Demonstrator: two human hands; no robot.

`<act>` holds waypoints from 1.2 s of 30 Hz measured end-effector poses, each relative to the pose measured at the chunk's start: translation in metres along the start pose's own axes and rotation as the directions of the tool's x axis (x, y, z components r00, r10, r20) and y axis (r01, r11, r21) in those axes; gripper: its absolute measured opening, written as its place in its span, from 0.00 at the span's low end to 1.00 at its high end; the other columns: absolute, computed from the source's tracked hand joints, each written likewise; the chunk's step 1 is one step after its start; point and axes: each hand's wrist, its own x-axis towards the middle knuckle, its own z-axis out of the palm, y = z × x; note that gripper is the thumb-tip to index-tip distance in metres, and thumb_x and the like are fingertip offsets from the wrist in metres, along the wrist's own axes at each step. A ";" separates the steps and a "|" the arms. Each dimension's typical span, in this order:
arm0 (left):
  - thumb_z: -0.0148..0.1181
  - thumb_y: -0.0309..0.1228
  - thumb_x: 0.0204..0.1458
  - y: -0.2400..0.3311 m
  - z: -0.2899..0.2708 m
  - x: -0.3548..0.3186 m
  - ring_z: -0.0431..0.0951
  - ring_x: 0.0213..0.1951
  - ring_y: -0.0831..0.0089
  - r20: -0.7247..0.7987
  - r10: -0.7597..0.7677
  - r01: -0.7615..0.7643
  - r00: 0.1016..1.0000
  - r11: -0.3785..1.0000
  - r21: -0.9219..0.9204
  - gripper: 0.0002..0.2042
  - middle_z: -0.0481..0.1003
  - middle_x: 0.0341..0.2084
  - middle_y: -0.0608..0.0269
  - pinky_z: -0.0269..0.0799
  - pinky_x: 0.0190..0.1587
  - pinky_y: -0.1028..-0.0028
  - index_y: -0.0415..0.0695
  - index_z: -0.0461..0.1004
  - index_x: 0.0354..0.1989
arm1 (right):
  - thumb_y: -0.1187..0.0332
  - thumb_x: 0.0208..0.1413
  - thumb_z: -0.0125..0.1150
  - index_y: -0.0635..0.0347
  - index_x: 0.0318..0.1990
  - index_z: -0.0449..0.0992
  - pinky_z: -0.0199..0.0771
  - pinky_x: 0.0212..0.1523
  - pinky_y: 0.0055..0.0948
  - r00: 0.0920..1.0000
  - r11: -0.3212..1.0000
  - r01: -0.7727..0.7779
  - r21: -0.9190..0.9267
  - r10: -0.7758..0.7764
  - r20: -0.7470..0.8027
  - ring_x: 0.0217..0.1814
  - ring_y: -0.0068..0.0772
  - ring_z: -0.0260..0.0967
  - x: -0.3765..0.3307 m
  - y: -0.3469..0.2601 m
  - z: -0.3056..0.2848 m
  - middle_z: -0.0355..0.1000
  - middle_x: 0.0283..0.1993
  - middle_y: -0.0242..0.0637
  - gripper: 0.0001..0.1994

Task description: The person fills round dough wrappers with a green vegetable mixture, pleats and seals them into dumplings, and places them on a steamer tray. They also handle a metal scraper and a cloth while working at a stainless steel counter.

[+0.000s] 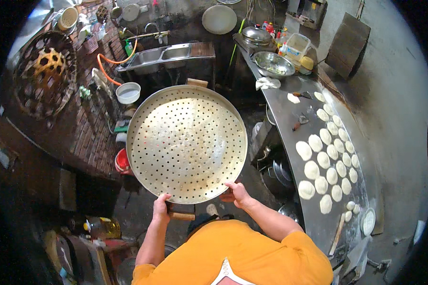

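Note:
A large round metal steamer tray (188, 142), punched all over with small holes, is held out in front of my body. Nothing lies on it. My left hand (161, 207) grips its near rim, thumb on top, just left of a wooden handle (181, 215). On the near right of the rim, my right hand (238, 194) is closed with the thumb over the edge; its other fingers are partly hidden below. A second wooden handle (197, 82) sticks out at the far side.
Right of me, a metal counter (290, 128) bears several flattened dough rounds (323, 160), a rolling pin (337, 233) and a steel bowl (272, 64). Ahead stands a double sink (176, 51). On the left are a white basin (128, 93), an orange hose (104, 67) and a red bucket (122, 161).

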 end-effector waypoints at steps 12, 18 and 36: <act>0.57 0.37 0.47 0.211 0.169 0.216 0.73 0.24 0.71 0.066 -0.055 0.053 0.996 0.998 0.026 0.10 0.74 0.24 0.66 0.70 0.27 0.73 0.46 0.74 0.34 | 0.72 0.48 0.55 0.72 0.37 0.74 0.82 0.32 0.42 0.990 0.984 0.103 0.145 -0.087 -0.108 0.31 0.44 0.77 0.263 -0.164 0.024 0.76 0.35 0.47 0.11; 0.57 0.53 0.54 0.321 0.237 0.341 0.72 0.23 0.78 0.081 0.009 -0.025 0.997 0.979 0.202 0.22 0.72 0.26 0.71 0.67 0.24 0.79 0.52 0.70 0.49 | 0.74 0.44 0.54 0.74 0.35 0.73 0.81 0.29 0.43 0.989 0.975 0.126 0.180 -0.110 -0.095 0.30 0.44 0.75 0.398 -0.320 0.042 0.73 0.32 0.46 0.11; 0.48 0.45 0.60 0.398 0.171 0.598 0.73 0.23 0.75 -0.306 -0.112 0.106 0.945 0.994 -0.039 0.16 0.74 0.26 0.66 0.71 0.22 0.73 0.48 0.70 0.47 | 0.69 0.46 0.55 0.66 0.45 0.65 0.78 0.35 0.50 0.956 0.982 0.172 0.078 -0.147 -0.255 0.34 0.49 0.72 0.953 -0.693 0.187 0.68 0.39 0.48 0.17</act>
